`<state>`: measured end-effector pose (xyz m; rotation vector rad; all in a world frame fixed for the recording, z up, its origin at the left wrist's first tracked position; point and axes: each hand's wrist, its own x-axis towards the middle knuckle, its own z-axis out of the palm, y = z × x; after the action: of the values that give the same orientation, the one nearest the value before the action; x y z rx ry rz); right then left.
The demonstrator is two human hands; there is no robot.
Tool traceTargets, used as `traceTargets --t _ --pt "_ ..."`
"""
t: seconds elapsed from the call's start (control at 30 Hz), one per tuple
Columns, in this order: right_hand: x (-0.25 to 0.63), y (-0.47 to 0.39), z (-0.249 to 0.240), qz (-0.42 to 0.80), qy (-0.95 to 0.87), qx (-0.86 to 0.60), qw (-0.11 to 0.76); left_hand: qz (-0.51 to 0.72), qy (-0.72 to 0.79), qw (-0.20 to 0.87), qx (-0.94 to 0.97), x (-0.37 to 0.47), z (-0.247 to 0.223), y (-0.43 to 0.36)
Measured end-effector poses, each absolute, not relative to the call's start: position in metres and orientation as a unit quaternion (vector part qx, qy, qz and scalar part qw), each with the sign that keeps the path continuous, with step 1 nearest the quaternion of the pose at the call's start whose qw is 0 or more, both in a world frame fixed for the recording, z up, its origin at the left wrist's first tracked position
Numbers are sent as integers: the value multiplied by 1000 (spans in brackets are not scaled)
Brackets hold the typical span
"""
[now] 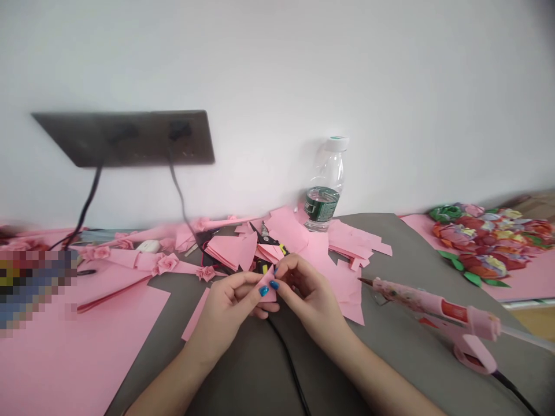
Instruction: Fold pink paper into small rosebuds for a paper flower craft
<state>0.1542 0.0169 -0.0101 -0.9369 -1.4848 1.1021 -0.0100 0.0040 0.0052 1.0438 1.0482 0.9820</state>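
Near the middle of the grey table (pixel 234 370), a small piece of pink paper (pixel 269 296) is pinched between both hands. My left hand (pixel 234 300) grips its left side, with the blue-nailed thumb on top. My right hand (pixel 306 289) closes thumb and forefinger on the paper's upper right corner. Cut pink sheets (pixel 232 249) and pliers with black and yellow handles (pixel 264 236) lie just behind the hands. Pink paper roses (pixel 167 263) rest to the left. A pink glue gun (pixel 437 309) lies to the right, its tip towards the hands.
A plastic bottle (pixel 324 196) with a green label stands by the wall. Colourful paper flowers (pixel 485 242) lie at the far right. Large pink sheets (pixel 87 352) cover the left side. Cables hang from a wall socket panel (pixel 143 138); a black cord (pixel 288 358) runs below the hands.
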Motion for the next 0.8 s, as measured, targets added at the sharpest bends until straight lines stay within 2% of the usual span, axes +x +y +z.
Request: traceTargets --t 0.4,0.8 --pt "154 17 -14 412 -625 -415 517 435 459 616 469 -10 2 5" --pt "157 18 -6 398 -675 -344 516 455 457 618 449 -8 5 6"
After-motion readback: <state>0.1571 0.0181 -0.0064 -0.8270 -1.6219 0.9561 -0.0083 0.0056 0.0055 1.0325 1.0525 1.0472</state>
